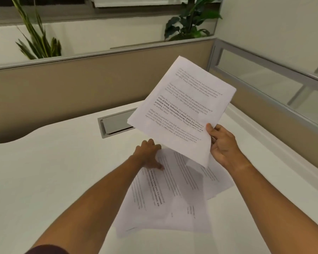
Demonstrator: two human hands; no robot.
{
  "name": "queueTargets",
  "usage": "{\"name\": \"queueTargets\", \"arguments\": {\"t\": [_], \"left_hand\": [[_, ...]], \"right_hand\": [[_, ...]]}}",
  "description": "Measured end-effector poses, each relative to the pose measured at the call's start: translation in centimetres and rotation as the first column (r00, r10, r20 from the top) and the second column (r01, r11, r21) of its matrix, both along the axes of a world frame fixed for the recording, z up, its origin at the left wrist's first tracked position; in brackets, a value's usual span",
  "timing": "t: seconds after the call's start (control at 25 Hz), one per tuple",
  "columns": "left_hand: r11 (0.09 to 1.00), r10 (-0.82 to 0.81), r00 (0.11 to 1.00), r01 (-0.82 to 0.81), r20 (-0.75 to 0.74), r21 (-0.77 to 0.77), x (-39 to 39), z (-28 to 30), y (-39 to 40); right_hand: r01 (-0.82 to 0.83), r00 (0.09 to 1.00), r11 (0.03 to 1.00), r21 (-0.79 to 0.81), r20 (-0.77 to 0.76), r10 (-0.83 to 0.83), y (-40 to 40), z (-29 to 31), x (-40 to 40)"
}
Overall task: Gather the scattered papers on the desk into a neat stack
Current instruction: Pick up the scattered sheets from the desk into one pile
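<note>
My right hand (223, 143) pinches the lower right edge of a few printed sheets (184, 107) and holds them tilted in the air above the white desk (53, 171). Below them, several more printed papers (169, 198) lie overlapped and askew on the desk. My left hand (149, 154) grips the far left corner of the top sheet in that pile, thumb on the paper, fingers curled at its edge. The held sheets hide part of the pile's far side.
A grey cable hatch (114, 123) is set into the desk behind the papers. Beige partition panels (72, 92) close off the back and right sides. Potted plants (39, 39) stand beyond the partition.
</note>
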State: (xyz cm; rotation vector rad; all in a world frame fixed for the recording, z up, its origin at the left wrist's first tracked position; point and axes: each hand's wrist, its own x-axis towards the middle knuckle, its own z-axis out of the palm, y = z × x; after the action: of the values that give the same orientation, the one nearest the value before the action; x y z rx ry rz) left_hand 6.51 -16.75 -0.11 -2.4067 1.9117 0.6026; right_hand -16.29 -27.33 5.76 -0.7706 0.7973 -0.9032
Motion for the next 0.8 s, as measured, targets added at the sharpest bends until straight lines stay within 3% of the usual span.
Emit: {"name": "queueTargets", "arguments": {"t": [0.36,0.56,0.68,0.8], "left_hand": [[0.985,0.025,0.995,-0.008,-0.094,0.173,0.1,-0.4,0.3],[0.964,0.254,0.946,-0.232,-0.203,0.127,1.0,-0.5,5.2],[0.879,0.475,0.835,-0.466,-0.278,0.101,2.3,-0.4,11.1],[0.656,0.659,0.516,-0.75,-0.547,0.083,3.1,-0.3,18.8]], "right_hand": [[-0.01,0.999,1.0,0.029,-0.038,0.012,0.5,-1.6,-0.2],[-0.072,0.997,0.997,0.025,-0.032,0.073,2.4,-1.3,0.0],[-0.153,0.985,0.988,0.033,-0.077,0.155,4.8,-2.1,1.1],[-0.286,0.94,0.956,0.062,-0.175,0.293,7.7,-4.0,2.7]]}}
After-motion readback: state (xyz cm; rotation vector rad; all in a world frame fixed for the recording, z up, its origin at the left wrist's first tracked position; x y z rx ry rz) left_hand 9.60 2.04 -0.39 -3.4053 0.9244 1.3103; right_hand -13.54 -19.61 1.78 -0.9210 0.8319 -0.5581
